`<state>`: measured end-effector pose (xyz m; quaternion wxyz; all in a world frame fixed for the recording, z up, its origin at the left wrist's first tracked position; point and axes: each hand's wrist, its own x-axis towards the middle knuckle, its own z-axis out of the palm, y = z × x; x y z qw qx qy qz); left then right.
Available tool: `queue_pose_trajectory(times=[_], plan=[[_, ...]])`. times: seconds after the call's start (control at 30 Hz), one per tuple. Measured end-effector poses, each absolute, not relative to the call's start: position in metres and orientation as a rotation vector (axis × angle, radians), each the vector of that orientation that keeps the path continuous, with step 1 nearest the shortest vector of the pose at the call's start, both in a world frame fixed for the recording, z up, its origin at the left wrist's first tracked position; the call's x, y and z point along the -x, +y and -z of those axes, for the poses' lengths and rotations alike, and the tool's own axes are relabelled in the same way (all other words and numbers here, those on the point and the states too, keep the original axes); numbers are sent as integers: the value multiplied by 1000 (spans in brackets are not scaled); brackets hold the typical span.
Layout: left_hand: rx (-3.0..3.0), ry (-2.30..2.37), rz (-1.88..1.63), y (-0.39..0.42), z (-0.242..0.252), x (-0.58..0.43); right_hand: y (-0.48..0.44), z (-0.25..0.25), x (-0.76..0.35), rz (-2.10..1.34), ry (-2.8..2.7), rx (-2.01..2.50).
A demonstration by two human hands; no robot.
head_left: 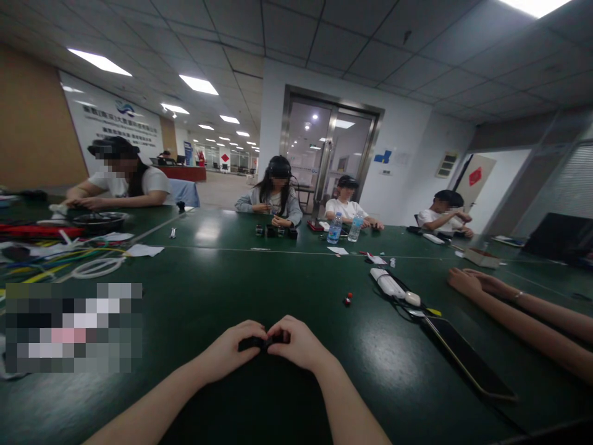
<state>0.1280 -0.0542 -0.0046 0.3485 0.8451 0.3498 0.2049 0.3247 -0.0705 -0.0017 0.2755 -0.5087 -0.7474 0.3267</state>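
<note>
One small black piece [251, 342], held low over green table [278, 281] between left hand [229, 351] and right hand [300, 347], thumbs and fingertips closed on it from either side; fingers hide much of it. Looks light, stiff, perhaps slick; ends seem best for pinching. Red-and-black item [347, 300] lies between hands and phone [467, 355].

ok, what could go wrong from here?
Slip: the small black piece is held between the left hand and right hand, partly covered; if dropped, it may be hard to spot on the dark green table.
Knock: the small red and black part lies rightward; a right-hand sweep might shift it.
</note>
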Motion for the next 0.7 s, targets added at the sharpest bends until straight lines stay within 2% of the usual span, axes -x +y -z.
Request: queue_pose_trajectory(times=[0.13, 0.23, 0.33, 0.47, 0.7], plan=[[-2313, 945, -436, -47, 3, -120, -66, 6, -331, -962, -1831, 1389], [-2389, 1159, -466, -28, 3, -91, -64, 7, -336, -1009, -1727, 1400], [-2270, 1600, -494, -7, 4, -42, -66, 7, -338, -1032, -1695, 1407], [-1826, 2316, -448, 2, 0, 11, -67, 7, -338, -1056, -1690, 1405], [-1742, 2441, -551, -8, -5, 21, -65, 10, -339, -1043, -1703, 1401]])
